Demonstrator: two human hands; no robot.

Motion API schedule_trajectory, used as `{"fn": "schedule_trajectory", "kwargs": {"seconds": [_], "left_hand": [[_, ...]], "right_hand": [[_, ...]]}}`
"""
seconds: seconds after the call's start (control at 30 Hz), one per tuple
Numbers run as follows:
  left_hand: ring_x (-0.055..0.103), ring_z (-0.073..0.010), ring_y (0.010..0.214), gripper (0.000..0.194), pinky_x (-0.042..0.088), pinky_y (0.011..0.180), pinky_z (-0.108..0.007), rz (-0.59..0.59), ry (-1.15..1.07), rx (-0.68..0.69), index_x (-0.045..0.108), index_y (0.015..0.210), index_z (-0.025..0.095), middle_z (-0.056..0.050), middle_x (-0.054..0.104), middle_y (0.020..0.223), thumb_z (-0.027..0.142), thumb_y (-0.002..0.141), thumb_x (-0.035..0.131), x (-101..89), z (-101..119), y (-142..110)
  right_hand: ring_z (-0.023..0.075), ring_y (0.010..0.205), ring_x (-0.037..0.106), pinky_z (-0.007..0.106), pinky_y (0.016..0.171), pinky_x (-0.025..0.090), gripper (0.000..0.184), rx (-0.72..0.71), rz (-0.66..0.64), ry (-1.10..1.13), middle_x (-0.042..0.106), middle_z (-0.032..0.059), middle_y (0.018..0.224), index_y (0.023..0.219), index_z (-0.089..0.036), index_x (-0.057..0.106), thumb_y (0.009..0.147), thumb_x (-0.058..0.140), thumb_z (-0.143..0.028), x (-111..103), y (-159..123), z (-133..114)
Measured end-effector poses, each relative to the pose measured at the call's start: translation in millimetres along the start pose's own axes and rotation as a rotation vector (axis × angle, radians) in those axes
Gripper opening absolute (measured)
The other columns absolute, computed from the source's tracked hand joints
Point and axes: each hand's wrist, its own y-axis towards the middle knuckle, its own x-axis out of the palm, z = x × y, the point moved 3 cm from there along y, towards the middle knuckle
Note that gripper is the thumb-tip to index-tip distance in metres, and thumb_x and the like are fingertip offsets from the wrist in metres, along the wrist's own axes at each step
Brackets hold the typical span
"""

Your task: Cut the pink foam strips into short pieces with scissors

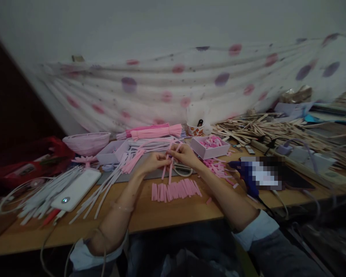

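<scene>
My left hand [154, 162] and my right hand [186, 156] meet over the table, fingers pinched on pink pipe cleaners [170, 175]. Two ends hang below the fingers and others stick up above them. Just how the strands cross between the fingertips is too small to make out. Below the hands, short pink pipe cleaner pieces [175, 191] lie side by side in a row. Close under my right hand rests a looped handle [183, 170], seemingly of scissors, partly hidden. A grey mat [112, 177] lies beneath and behind the hands.
Pink pipe cleaner bundles [157, 132] lie behind white ones. A white box [206, 153] holds pink bits, with more scattered beside it. At the right are a blue glue gun [248, 179] and a power strip [302, 159]; a white power bank [76, 190] with cables lies left.
</scene>
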Motion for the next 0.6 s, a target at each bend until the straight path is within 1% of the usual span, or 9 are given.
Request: {"fn": "schedule_trajectory", "kwargs": {"seconds": [0.17,0.27,0.33,0.4,0.5,0.6], "left_hand": [[0.063,-0.015,0.059,0.011,0.048,0.058,-0.024,-0.001,0.085,-0.017,0.063,0.068,0.014,-0.003,0.068,0.064,0.024,0.066,0.06,3.1,-3.9,1.4],[0.062,-0.0137,0.056,0.01,0.045,0.054,-0.022,0.0,0.12,-0.001,0.061,0.066,0.014,-0.002,0.068,0.062,0.02,0.065,0.054,2.7,-5.2,2.4],[0.061,-0.0132,0.054,0.01,0.044,0.053,-0.021,-0.008,0.125,0.019,0.061,0.066,0.014,-0.001,0.067,0.061,0.02,0.065,0.052,2.5,-4.9,2.7],[0.06,-0.0128,0.052,0.008,0.043,0.051,-0.021,-0.022,0.117,0.036,0.059,0.063,0.015,-0.001,0.065,0.058,0.02,0.064,0.052,3.2,-4.5,2.7],[0.055,-0.0125,0.044,0.009,0.041,0.044,-0.021,-0.064,0.074,0.027,0.055,0.06,0.017,0.001,0.06,0.051,0.024,0.065,0.055,6.7,-6.2,2.7],[0.051,-0.0124,0.038,0.015,0.039,0.038,-0.022,-0.092,0.037,0.025,0.053,0.059,0.017,0.001,0.058,0.047,0.03,0.066,0.057,10.8,-9.0,3.3]], "right_hand": [[0.0074,0.045,0.036,0.021,0.045,0.027,0.037,-0.033,-0.016,-0.029,0.044,-0.0046,0.049,0.065,-0.014,0.056,0.079,0.055,-0.048,3.1,-0.1,2.7],[0.0079,0.045,0.036,0.022,0.046,0.027,0.039,-0.03,0.0,-0.032,0.043,-0.0045,0.049,0.064,-0.015,0.055,0.079,0.054,-0.051,3.9,-0.1,1.5],[0.008,0.046,0.035,0.022,0.046,0.027,0.04,-0.041,0.035,-0.033,0.041,-0.0048,0.048,0.061,-0.016,0.053,0.079,0.053,-0.051,3.7,-0.3,-0.7],[0.0085,0.048,0.037,0.022,0.048,0.029,0.04,-0.058,0.056,-0.031,0.043,-0.004,0.05,0.061,-0.016,0.054,0.08,0.053,-0.051,4.2,-0.8,-3.0],[0.0096,0.052,0.043,0.022,0.051,0.033,0.04,-0.063,0.031,-0.024,0.051,-0.0016,0.055,0.064,-0.015,0.057,0.081,0.052,-0.051,6.6,-1.7,-4.7],[0.0102,0.052,0.045,0.023,0.052,0.034,0.039,-0.065,0.015,-0.021,0.053,-0.0006,0.057,0.065,-0.015,0.059,0.082,0.052,-0.049,8.3,-2.7,-5.9]]}}
